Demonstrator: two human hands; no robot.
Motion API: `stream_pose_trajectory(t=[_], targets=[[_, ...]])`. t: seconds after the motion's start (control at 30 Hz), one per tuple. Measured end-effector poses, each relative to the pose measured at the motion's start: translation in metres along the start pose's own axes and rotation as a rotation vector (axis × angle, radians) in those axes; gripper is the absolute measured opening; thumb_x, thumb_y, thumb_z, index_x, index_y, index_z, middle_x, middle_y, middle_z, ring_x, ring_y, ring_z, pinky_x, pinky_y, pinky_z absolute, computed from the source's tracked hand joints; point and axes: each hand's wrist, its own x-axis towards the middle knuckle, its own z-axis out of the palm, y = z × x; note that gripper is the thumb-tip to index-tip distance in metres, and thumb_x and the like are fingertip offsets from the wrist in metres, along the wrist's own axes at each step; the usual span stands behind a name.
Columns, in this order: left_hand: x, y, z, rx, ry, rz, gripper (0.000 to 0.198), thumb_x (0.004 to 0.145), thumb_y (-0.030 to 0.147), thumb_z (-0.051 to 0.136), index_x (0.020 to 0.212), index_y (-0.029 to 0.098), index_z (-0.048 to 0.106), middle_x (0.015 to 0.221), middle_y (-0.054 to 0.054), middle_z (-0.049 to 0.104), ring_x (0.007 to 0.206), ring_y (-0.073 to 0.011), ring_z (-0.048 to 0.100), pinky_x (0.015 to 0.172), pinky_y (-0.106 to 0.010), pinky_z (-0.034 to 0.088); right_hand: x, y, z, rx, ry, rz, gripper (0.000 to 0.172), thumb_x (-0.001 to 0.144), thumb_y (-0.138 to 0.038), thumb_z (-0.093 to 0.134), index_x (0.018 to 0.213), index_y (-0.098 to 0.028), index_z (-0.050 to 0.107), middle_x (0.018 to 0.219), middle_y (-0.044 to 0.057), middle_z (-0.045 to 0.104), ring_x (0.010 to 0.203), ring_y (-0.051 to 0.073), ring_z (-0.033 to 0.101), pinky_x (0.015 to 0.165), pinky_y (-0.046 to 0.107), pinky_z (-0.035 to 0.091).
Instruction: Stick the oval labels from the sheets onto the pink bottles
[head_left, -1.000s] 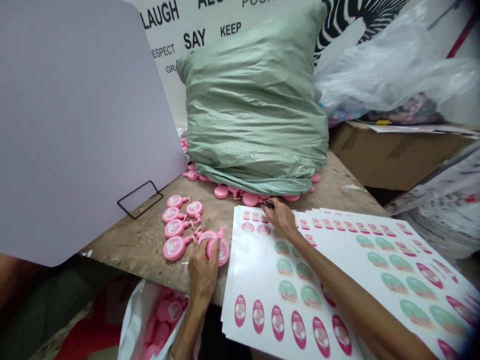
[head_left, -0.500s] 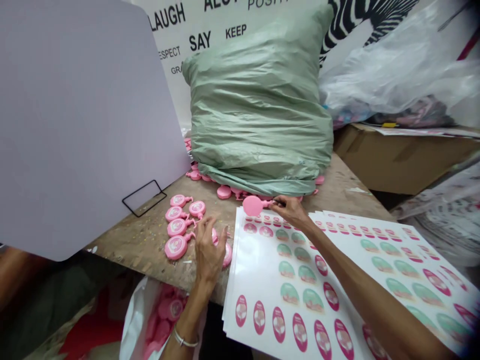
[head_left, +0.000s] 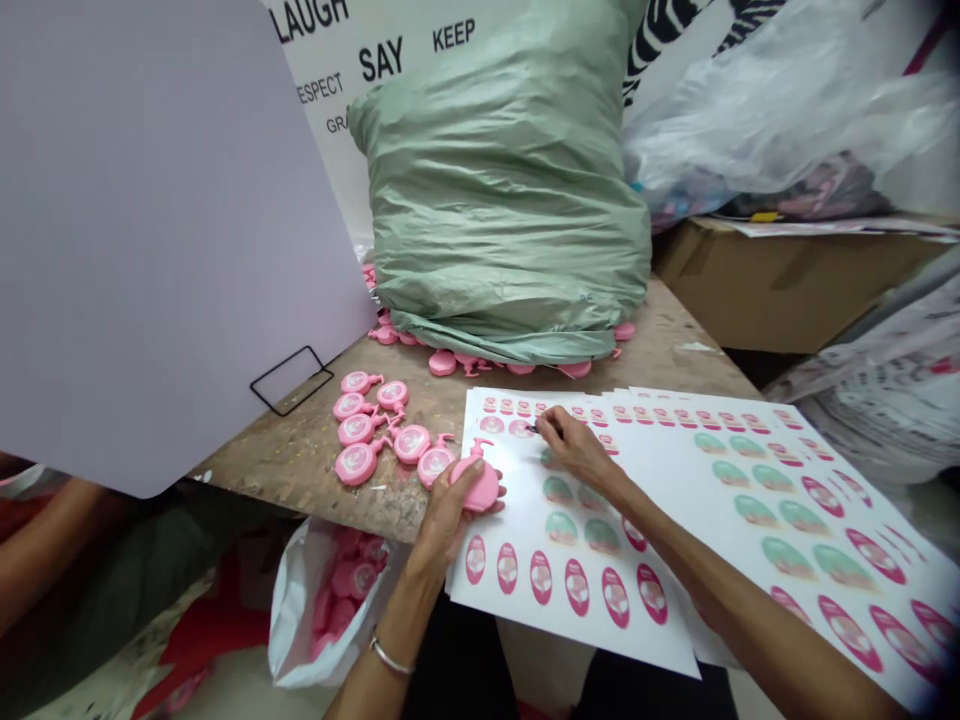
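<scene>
Wooden workbench (head_left: 262,470): pink bottle-shaped piece held up beside sheets of oval labels

Stacked label sheets (head_left: 525,620), printed with pink and green ovals, cover the right of the bench, while a cluster of flat pink pump-bottle-shaped pieces (head_left: 367,430) lies at centre left. More pink pieces (head_left: 442,362) sit around the base of a bulging green woven sack (head_left: 499,190), upper centre. The left hand (head_left: 450,525) has its fingers curled around one pink piece (head_left: 480,490), thumb pressed on its face. That piece lies over the sheets' left edge, between the two hands and much nearer the left, its long axis roughly upright in the frame with the pump head pointing away from the person. The right hand (head_left: 577,447), upper centre, has thumb and fingers together on a small dark tool (head_left: 532,428), its exact type too small to tell, with the tip at the top row of labels. A white plastic bag (head_left: 300,610) of pink pieces stands at lower left. A lilac board (head_left: 150,230) on a black wire stand (head_left: 291,380) fills the upper left, and a forearm (head_left: 37,540), apparently a co-worker's, shows at the left edge.
</scene>
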Motion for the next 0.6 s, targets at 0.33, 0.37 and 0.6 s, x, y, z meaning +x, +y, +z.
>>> stream_pose_trajectory(t=[0.33,0.37,0.6], targets=[[0.056,0.005,0.037,-0.096,-0.052,0.076,0.036,0.073,0.033,0.075,0.097,0.010,0.061,0.086,-0.008,0.065,0.069,-0.0163,0.067,0.058,-0.026,0.058,0.015,0.023,0.019,-0.331,0.229,0.013,0.016,0.088,-0.029,0.045,0.084,-0.020,0.058,0.085,0.007,0.067,0.084,0.023,0.052,0.075,0.034,0.028],[0.061,0.002,0.038,-0.095,-0.062,0.070,0.037,0.073,0.033,0.075,0.098,0.011,0.061,0.086,-0.008,0.065,0.069,-0.0161,0.067,0.058,-0.027,0.058,0.014,0.025,0.019,-0.347,0.228,-0.005,0.015,0.088,-0.028,0.046,0.083,-0.020,0.058,0.086,0.007,0.067,0.084,0.022,0.052,0.075,0.034,0.027],[0.072,-0.006,0.035,-0.059,-0.094,0.037,0.044,0.071,0.039,0.076,0.104,0.013,0.060,0.096,-0.010,0.065,0.075,-0.0182,0.068,0.063,-0.030,0.059,0.010,0.033,0.026,-0.370,0.242,-0.073,0.012,0.088,-0.024,0.048,0.081,-0.019,0.057,0.085,0.005,0.067,0.085,0.021,0.051,0.075,0.034,0.024]])
